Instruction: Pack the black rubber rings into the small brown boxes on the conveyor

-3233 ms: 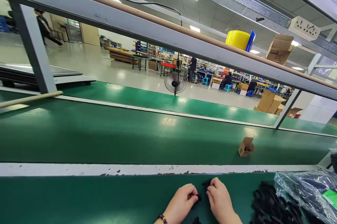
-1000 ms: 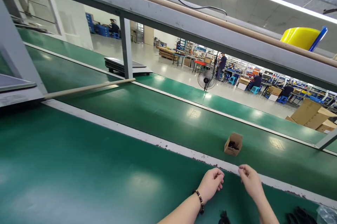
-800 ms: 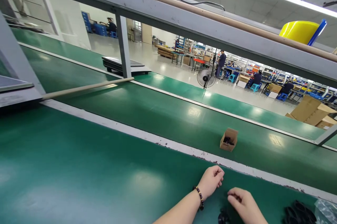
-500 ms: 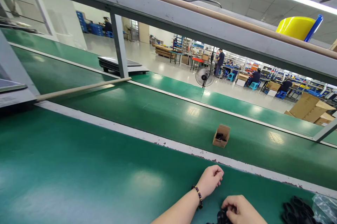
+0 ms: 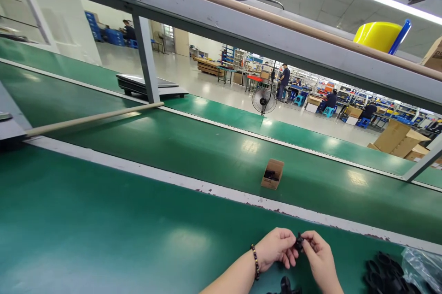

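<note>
A small black part (image 5: 299, 242) is pinched between the fingertips of both hands above the near green surface. My left hand (image 5: 276, 248), with a beaded bracelet at its wrist, grips it from the left, the lower fingers loosely curled. From the right, my right hand (image 5: 319, 257) holds the same part between thumb and forefinger. Its exact shape is too small to make out. Below the hands, more black parts (image 5: 286, 286) lie at the bottom edge, partly cut off. To the right rests a pile of black ring-like parts (image 5: 383, 273).
A clear plastic bag (image 5: 423, 266) lies beside the pile. Beyond a pale strip (image 5: 231, 196), a small open cardboard box (image 5: 272, 179) with black pieces stands on the green belt (image 5: 207, 146). A wooden rod (image 5: 93, 120) crosses the belt at left; a shelf beam (image 5: 221, 17) spans overhead.
My right hand has risen from the black parts at the bottom with a small one and met my left hand. The cardboard box has shifted left along the belt.
</note>
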### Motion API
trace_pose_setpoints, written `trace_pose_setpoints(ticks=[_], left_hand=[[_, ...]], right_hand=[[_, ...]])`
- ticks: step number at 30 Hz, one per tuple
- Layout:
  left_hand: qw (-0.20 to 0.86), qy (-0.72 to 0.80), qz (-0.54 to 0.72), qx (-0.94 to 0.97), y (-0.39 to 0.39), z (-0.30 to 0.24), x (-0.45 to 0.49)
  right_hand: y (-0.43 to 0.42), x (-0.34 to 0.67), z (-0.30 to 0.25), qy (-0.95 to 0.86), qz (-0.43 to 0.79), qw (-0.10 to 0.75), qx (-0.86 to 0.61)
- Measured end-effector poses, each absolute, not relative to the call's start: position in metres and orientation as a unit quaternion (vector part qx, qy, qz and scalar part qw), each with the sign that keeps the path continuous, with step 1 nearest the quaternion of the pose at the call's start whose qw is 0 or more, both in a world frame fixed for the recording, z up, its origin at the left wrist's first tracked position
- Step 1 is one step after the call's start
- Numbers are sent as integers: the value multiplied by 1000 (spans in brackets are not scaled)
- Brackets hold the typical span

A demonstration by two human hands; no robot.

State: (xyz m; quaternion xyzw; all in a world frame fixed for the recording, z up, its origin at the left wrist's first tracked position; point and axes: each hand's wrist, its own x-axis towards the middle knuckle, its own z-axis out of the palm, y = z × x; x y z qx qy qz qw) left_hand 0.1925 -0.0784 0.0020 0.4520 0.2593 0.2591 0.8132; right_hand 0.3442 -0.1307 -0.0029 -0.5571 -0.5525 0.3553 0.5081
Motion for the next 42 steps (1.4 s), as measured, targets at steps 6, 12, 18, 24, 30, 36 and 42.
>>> trace_pose_setpoints(ticks=[6, 12, 18, 24, 30, 36, 42], left_hand=[[777, 308, 274, 475, -71, 5, 189], [665, 366, 279, 589, -68, 0, 193], [661, 364, 250, 607, -68, 3, 190], [690, 361, 313, 543, -64, 12, 185], [732, 345, 334, 484, -65, 13, 186], [690, 375, 317, 532, -67, 13, 186], [693, 352, 307, 550, -70, 10, 188]], right_hand=[[-135, 330, 8, -618, 269, 488, -554], [-134, 324, 14, -616, 281, 474, -564], [-129, 328, 9, -567, 286, 509, -581], [-129, 333, 13, -574, 259, 537, -561], [-130, 336, 8, -579, 255, 514, -580], [-130, 339, 3, -535, 290, 546, -575], [-131, 336, 5, -533, 290, 551, -573]])
